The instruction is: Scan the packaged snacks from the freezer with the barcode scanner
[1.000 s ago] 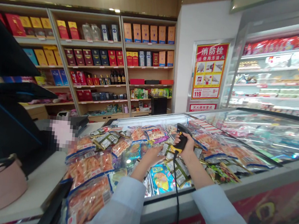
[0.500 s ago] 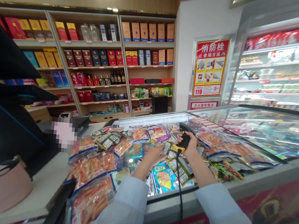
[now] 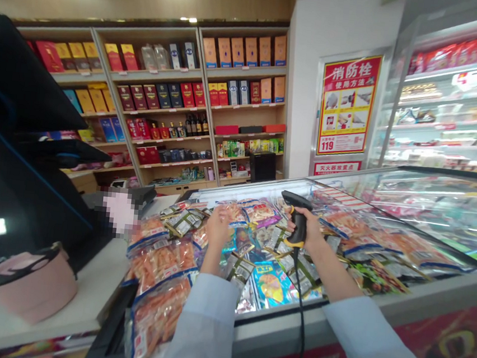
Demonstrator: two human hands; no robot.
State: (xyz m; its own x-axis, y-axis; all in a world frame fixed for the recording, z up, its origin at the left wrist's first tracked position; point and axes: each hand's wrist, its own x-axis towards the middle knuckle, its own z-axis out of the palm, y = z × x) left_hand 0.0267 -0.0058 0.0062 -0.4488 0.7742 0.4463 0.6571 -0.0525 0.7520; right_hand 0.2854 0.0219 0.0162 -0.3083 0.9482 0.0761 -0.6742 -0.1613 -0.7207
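Right hand: my right hand (image 3: 307, 229) clenched round the grip of a black-and-yellow barcode scanner (image 3: 299, 224), its nose angled up and away over the freezer.
Left hand: my left hand (image 3: 218, 227) raised, fingers up, just beside the packets at the far side; whether it grips anything, I cannot tell.
Scanner: in my right hand above the heaped packets, a black cable (image 3: 302, 314) dropping from its base across the freezer's rim.
Freezer: a chest freezer (image 3: 378, 308) piled with snack packets (image 3: 264, 283), silver, green and blue among them.
Tabletop: a white tabletop (image 3: 61, 308) to my left, bearing orange-filled packets (image 3: 162, 267) in blue-edged wrappers and a pink pouch (image 3: 32, 286), with a black checkout monitor (image 3: 24, 169) above them.
Background: wooden shelves (image 3: 157, 103) of boxed liquor and bottles, a red fire-hydrant poster (image 3: 347, 105) on a white wall, and a lit refrigerated case (image 3: 452, 104) at right.
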